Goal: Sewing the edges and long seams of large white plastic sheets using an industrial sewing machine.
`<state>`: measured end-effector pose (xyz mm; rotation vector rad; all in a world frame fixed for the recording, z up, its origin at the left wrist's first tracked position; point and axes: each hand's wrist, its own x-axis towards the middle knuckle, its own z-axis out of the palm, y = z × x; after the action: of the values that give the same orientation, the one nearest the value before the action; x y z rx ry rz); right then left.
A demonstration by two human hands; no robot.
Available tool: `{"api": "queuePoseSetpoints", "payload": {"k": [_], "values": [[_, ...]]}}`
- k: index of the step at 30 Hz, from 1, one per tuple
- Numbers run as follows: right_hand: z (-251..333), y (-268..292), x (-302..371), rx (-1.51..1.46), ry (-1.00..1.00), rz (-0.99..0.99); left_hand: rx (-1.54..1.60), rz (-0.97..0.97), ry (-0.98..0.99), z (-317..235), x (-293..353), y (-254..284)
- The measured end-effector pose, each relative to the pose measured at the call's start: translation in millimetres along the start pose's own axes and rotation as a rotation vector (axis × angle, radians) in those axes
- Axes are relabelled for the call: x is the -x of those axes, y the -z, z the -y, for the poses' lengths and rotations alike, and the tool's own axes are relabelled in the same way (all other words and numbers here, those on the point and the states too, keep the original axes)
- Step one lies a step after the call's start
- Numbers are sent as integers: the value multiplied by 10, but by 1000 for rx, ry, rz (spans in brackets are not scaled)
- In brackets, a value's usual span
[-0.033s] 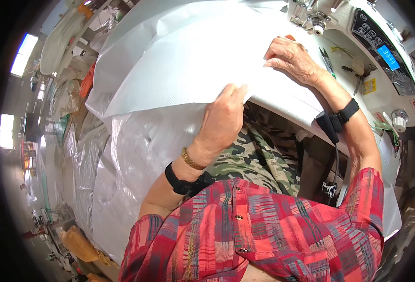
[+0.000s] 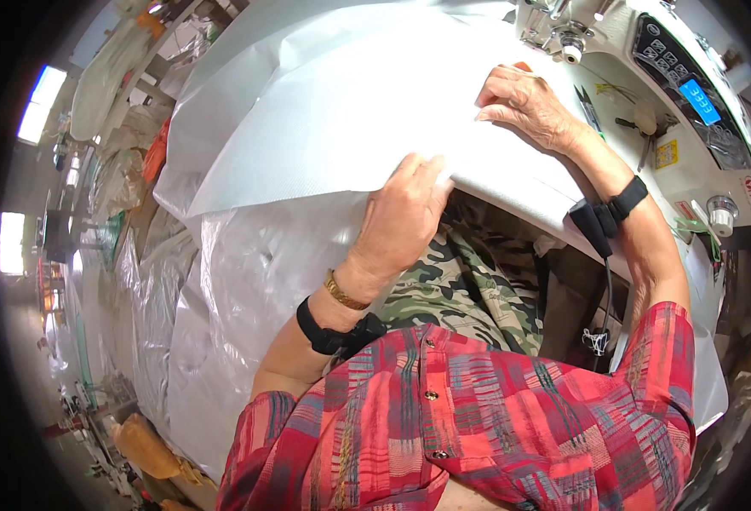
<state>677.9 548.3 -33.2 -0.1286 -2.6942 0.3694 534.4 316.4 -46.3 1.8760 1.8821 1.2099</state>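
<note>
A large white woven-looking plastic sheet point(image 2: 307, 128) spreads over the work table and hangs toward my lap. My left hand point(image 2: 403, 209) is closed on its near edge, just above my camouflage-patterned trousers. Farther right, my right hand point(image 2: 524, 106) lies over the sheet with bent fingers, thumb and fingertips drawn together. Glare on the white surface hides what those fingertips hold, if anything. Just beyond that hand stands a white sewing machine point(image 2: 737, 192), its metal tension knob point(image 2: 570, 53) near my knuckles.
The machine carries a dark panel with a blue display point(image 2: 699, 102). Dark-tipped snips point(image 2: 591, 111) and a small screwdriver point(image 2: 629, 124) lie at its base. Crumpled clear plastic point(image 2: 141, 272) heaps on the left. A black cable point(image 2: 610, 289) hangs from my right wrist strap.
My left hand has turned very slightly at the sheet's edge. Otherwise only a tiny shift of the whole view shows; my right hand keeps its place.
</note>
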Motion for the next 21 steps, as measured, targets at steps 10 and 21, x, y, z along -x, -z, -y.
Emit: {"api": "queuePoseSetpoints", "payload": {"k": [10, 21], "values": [[-87, 17, 64, 148, -54, -127, 185, 95, -95, -162, -268, -133], [409, -85, 354, 343, -602, -159, -109, 232, -319, -38, -275, -283]]}}
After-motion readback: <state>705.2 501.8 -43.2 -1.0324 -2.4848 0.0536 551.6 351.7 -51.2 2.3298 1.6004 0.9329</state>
